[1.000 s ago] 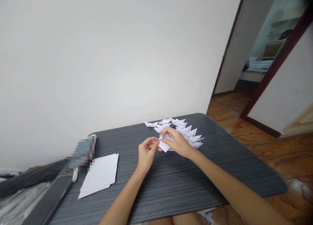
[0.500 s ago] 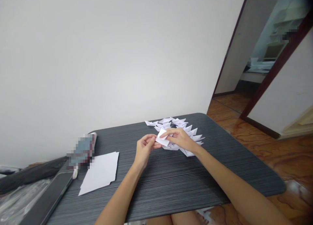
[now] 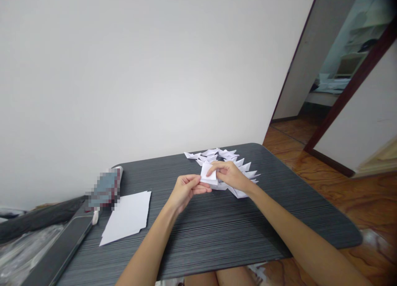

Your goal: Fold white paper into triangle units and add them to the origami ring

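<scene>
My left hand and my right hand meet above the dark striped table, both pinching one small folded white paper piece between their fingertips. The left hand grips its lower left edge, the right hand its upper right side. Just behind and to the right of the hands lies a pile of folded white paper pieces with pointed tips, spread in a row on the table.
A stack of flat white paper sheets lies at the table's left. Beyond it sit a blurred packet and a dark flat device at the left edge. A white wall stands behind; an open doorway and wooden floor are to the right.
The paper piece has been turned and raised a little between my fingers. My left hand has shifted slightly right and lower; my right hand stays near the pile.
</scene>
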### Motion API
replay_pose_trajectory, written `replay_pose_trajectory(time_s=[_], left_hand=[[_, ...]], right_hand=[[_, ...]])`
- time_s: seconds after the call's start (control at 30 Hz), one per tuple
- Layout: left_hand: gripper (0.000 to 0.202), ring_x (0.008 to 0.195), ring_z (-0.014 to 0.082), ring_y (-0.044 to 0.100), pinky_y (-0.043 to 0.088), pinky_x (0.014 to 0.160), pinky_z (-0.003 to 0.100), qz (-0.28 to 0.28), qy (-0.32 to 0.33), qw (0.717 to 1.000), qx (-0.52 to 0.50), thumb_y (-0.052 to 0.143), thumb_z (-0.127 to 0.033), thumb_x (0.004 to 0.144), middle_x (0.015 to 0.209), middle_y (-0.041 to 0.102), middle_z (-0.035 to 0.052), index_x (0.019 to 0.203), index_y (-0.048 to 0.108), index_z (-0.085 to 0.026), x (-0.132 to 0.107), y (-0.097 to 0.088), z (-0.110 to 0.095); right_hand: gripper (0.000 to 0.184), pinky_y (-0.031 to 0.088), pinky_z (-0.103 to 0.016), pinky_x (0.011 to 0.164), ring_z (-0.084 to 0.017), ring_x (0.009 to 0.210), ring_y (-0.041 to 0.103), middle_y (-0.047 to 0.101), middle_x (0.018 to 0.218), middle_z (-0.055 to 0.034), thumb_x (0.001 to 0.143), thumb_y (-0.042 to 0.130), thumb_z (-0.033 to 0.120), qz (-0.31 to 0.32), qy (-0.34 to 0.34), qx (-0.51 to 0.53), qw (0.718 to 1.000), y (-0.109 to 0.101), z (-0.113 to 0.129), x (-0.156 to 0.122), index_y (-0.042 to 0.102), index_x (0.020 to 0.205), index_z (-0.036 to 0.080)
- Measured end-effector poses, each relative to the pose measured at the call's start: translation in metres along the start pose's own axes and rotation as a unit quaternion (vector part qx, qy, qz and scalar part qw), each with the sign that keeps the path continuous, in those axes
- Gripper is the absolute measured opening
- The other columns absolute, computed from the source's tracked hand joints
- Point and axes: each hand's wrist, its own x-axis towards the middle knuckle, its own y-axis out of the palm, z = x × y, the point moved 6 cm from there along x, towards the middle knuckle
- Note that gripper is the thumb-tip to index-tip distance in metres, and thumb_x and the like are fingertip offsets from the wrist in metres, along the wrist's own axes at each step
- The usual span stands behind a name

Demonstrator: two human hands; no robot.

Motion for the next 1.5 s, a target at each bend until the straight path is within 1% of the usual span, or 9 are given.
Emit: replay_pose_trajectory(time_s=[0.13, 0.27, 0.4, 0.67, 0.87, 1.07, 1.2, 1.3, 1.5], left_hand=[[0.025, 0.059, 0.0162, 0.066, 0.051, 0.059, 0.02, 0.005, 0.006, 1.0, 0.006, 0.066, -0.028, 0.067, 0.066, 0.069, 0.0113, 0.075, 0.066, -0.005, 0.0004, 0.0006, 0.0004], [0.024, 0.06, 0.0156, 0.065, 0.051, 0.062, 0.021, 0.008, -0.003, 1.0, 0.005, 0.066, -0.027, 0.067, 0.066, 0.068, 0.0114, 0.075, 0.066, -0.004, -0.0001, 0.0017, 0.0012], [0.021, 0.062, 0.0157, 0.065, 0.051, 0.065, 0.022, 0.005, -0.01, 1.0, 0.007, 0.067, -0.023, 0.065, 0.068, 0.069, 0.0113, 0.074, 0.067, -0.005, -0.0011, 0.0013, 0.0006], [0.015, 0.057, 0.0134, 0.064, 0.049, 0.057, 0.018, -0.003, -0.014, 1.0, 0.012, 0.068, -0.018, 0.063, 0.063, 0.068, 0.0088, 0.072, 0.066, -0.006, -0.0029, 0.0018, -0.0032], [0.021, 0.051, 0.0122, 0.063, 0.048, 0.049, 0.016, -0.001, -0.017, 1.0, 0.012, 0.067, -0.025, 0.065, 0.06, 0.067, 0.0093, 0.067, 0.065, -0.005, -0.0029, 0.0036, 0.0011], [0.017, 0.052, 0.0114, 0.063, 0.048, 0.051, 0.014, 0.004, -0.022, 1.0, 0.021, 0.069, -0.022, 0.064, 0.06, 0.067, 0.0094, 0.065, 0.065, -0.005, -0.0027, 0.0039, 0.0017], [0.016, 0.052, 0.012, 0.063, 0.049, 0.05, 0.014, 0.012, -0.047, 0.999, -0.018, 0.065, -0.02, 0.068, 0.063, 0.068, 0.0117, 0.068, 0.066, -0.004, -0.0036, 0.0047, 0.0023], [0.013, 0.051, 0.0122, 0.063, 0.05, 0.049, 0.014, 0.015, -0.058, 0.998, -0.032, 0.064, -0.018, 0.069, 0.062, 0.068, 0.0118, 0.068, 0.066, -0.004, -0.0041, 0.0047, 0.0023], [0.01, 0.051, 0.0108, 0.063, 0.05, 0.051, 0.014, 0.032, -0.044, 0.998, -0.011, 0.066, -0.015, 0.065, 0.061, 0.067, 0.01, 0.067, 0.066, -0.005, -0.0054, 0.0053, -0.0009]], right_hand=[[0.018, 0.041, -0.028, 0.078, -0.014, 0.082, 0.056, 0.06, 0.081, -0.0035, 0.068, 0.054, 0.01, 0.014, 0.006, -0.002, 1.0, 0.0022, 0.0004, -0.0007, 0.066, 0.079, 0.015], [0.015, 0.042, -0.027, 0.073, -0.013, 0.077, 0.055, 0.059, 0.077, -0.0036, 0.068, 0.055, 0.01, 0.021, 0.005, -0.013, 1.0, 0.0024, -0.0001, -0.0007, 0.067, 0.076, 0.014], [0.02, 0.042, -0.026, 0.07, -0.013, 0.074, 0.055, 0.059, 0.077, -0.0029, 0.067, 0.052, 0.008, 0.018, -0.005, -0.007, 1.0, 0.001, -0.002, -0.0006, 0.068, 0.075, 0.016], [0.022, 0.042, -0.025, 0.066, -0.013, 0.073, 0.054, 0.057, 0.076, -0.0028, 0.066, 0.051, 0.006, 0.037, -0.003, -0.02, 0.999, 0.0013, -0.0046, -0.0017, 0.069, 0.074, 0.016], [0.024, 0.042, -0.025, 0.066, -0.013, 0.075, 0.054, 0.057, 0.08, -0.0031, 0.065, 0.051, 0.006, 0.054, -0.011, -0.004, 0.998, 0.0029, -0.0055, -0.0019, 0.07, 0.077, 0.017], [0.027, 0.043, -0.025, 0.065, -0.013, 0.076, 0.054, 0.058, 0.083, -0.0037, 0.065, 0.048, 0.005, 0.054, -0.012, -0.012, 0.998, 0.0025, -0.0059, -0.003, 0.07, 0.075, 0.017], [0.026, 0.043, -0.024, 0.066, -0.013, 0.076, 0.055, 0.059, 0.083, -0.0036, 0.065, 0.048, 0.006, 0.044, 0.01, -0.001, 0.999, 0.0007, -0.0068, -0.0035, 0.07, 0.074, 0.016], [0.024, 0.043, -0.024, 0.065, -0.013, 0.075, 0.055, 0.06, 0.083, -0.0035, 0.065, 0.049, 0.007, 0.045, 0.022, 0.001, 0.999, 0.0005, -0.0076, -0.0037, 0.07, 0.073, 0.016], [0.024, 0.042, -0.025, 0.066, -0.013, 0.076, 0.055, 0.06, 0.084, -0.0038, 0.066, 0.049, 0.008, 0.045, 0.002, -0.004, 0.999, 0.0011, -0.0034, -0.0039, 0.07, 0.073, 0.017]])
